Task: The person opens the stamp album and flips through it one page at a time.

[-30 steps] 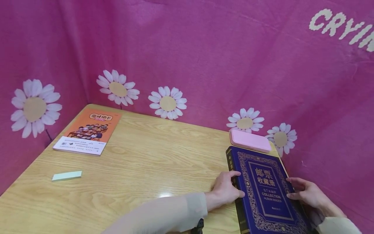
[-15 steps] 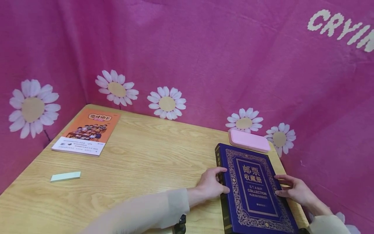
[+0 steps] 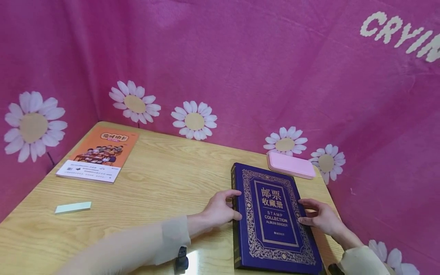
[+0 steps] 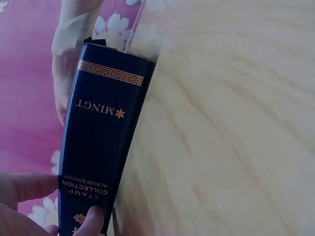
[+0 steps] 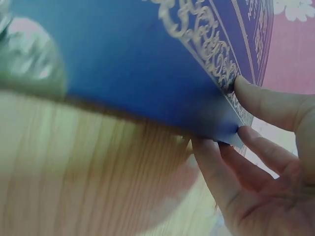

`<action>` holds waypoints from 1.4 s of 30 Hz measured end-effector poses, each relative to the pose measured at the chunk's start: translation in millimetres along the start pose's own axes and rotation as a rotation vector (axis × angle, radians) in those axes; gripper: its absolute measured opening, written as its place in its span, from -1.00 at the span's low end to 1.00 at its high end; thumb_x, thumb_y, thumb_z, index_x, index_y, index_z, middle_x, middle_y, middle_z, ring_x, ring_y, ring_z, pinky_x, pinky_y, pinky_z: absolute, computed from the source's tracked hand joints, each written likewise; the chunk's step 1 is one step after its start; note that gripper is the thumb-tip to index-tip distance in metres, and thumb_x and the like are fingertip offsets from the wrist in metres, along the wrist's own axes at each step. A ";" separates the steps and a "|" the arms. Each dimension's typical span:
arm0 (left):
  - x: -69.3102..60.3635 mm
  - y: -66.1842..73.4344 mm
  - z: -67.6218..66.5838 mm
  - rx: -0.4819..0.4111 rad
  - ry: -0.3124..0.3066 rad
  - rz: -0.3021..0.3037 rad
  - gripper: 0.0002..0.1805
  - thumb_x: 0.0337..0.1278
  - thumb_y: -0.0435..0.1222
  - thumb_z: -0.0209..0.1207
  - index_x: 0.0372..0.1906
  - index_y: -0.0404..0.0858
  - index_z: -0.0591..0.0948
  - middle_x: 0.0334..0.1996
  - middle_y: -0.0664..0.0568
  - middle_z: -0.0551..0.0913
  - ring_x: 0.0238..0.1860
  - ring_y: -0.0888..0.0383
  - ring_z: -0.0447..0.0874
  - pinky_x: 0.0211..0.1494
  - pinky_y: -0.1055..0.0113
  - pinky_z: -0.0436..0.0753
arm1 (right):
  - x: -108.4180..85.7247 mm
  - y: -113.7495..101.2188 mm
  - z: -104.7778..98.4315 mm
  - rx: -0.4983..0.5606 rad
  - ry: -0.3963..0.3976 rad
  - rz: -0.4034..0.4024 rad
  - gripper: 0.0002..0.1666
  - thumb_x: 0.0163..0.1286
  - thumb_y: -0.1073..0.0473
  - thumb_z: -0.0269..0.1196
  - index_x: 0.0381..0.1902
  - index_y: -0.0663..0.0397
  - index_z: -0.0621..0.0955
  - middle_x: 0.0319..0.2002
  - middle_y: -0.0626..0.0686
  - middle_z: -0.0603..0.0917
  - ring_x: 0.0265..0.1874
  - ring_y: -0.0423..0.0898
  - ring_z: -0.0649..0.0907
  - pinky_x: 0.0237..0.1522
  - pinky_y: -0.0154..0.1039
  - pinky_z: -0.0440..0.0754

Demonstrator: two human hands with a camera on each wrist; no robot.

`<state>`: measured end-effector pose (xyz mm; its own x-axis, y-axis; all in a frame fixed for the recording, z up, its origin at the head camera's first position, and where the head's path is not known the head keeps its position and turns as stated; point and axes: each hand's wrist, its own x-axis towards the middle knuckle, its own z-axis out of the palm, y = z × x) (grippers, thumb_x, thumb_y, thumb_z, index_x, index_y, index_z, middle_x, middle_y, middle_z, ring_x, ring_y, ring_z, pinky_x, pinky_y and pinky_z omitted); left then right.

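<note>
A thick dark blue stamp album (image 3: 275,229) with gold ornament lies on the right half of the table. My left hand (image 3: 221,208) grips its spine side, thumb and fingers on the edge; in the left wrist view that hand (image 4: 29,209) holds the spine (image 4: 101,132). On the opposite long side my right hand (image 3: 321,217) grips the album, and the right wrist view shows the thumb (image 5: 268,103) on the cover with fingertips at and beneath the edge.
A pink case (image 3: 291,165) lies behind the album, near the table's back right corner. At the back left is an orange and white booklet (image 3: 99,154), with a pale green strip (image 3: 73,207) nearer the front. Pink flowered cloth (image 3: 220,57) stands around the table (image 3: 165,172).
The album has moved leftward across the table, away from the right edge, with both hands on its sides. The view has shifted slightly; the case, booklet and strip have stayed in place.
</note>
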<state>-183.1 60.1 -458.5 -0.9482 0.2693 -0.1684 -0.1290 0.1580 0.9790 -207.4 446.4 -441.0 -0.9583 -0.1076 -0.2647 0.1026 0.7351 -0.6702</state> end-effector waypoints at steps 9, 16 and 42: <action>-3.3 -9.2 -34.9 0.021 0.004 0.005 -0.10 -0.04 -0.52 0.57 0.53 -0.11 0.64 0.53 -0.22 0.61 0.44 -0.34 0.66 0.53 -0.29 0.63 | 7.4 -24.0 21.4 -0.016 0.015 -0.037 -0.15 0.43 0.29 0.56 0.57 0.42 0.48 0.47 0.55 0.58 0.26 0.36 0.80 0.13 0.07 0.88; -5.7 -9.5 -46.3 0.009 -0.010 0.001 -0.16 -0.04 -0.52 0.57 0.47 -0.15 0.69 0.48 -0.24 0.68 0.44 -0.32 0.69 0.53 -0.23 0.66 | 6.5 -34.9 22.7 -0.002 0.001 -0.033 -0.15 0.46 0.28 0.54 0.59 0.39 0.47 0.38 0.53 0.67 0.11 0.22 0.86 -0.02 -0.01 0.90; -20.4 152.1 -61.2 0.092 -0.102 0.292 -0.18 0.31 0.02 0.52 0.63 0.08 0.52 0.53 -0.02 0.64 0.53 -0.21 0.64 0.46 -0.13 0.71 | -11.5 -234.8 4.0 0.507 -0.164 -0.583 -0.35 0.67 0.45 0.23 0.58 -0.10 0.59 0.15 -0.15 0.89 0.05 -0.23 0.90 -0.15 -0.18 0.91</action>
<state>-201.2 20.5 -299.1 -0.9066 0.4093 0.1031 0.1757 0.1438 0.9739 -219.4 272.3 -283.3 -0.8472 -0.5084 0.1544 -0.2575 0.1385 -0.9563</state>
